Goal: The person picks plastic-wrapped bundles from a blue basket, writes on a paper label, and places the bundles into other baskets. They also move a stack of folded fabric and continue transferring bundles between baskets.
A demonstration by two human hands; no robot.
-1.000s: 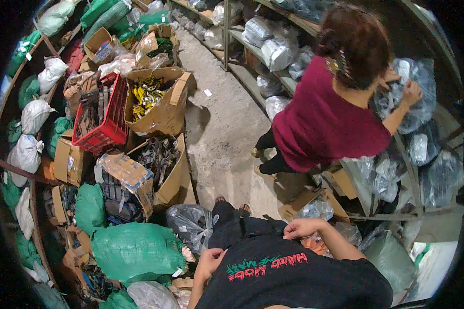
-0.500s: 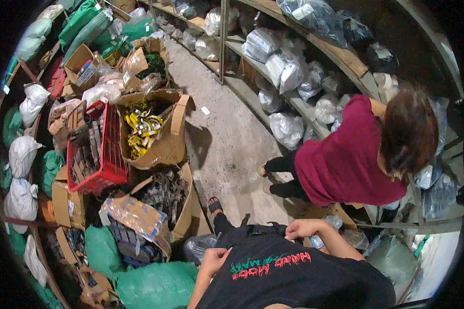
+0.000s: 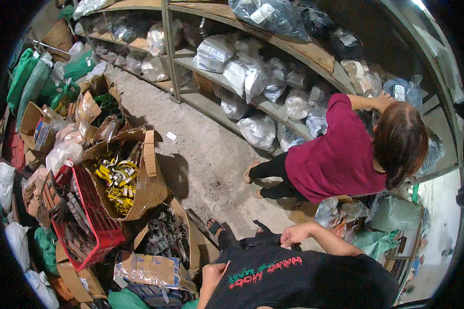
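My left hand is closed at the left side of my black T-shirt, its fingertips pinching the cloth. On the other side, my right hand also has its fingers pinched together on the shirt's hem, just above the dark trousers. Red and green lettering runs across the shirt between the two hands. Below the hem a sandalled foot shows on the concrete floor. No other thing can be seen in either hand.
A co-worker in a maroon top stands close on the right, one hand at bagged goods on a shelf. To the left are a red crate, a carton with yellow parts and a carton of dark parts. A white slip lies on the floor.
My view has swung to the right, so the shelves and boxes sit further left in the picture. The co-worker's hand now shows at the shelf bags. Both my hands stay at the shirt.
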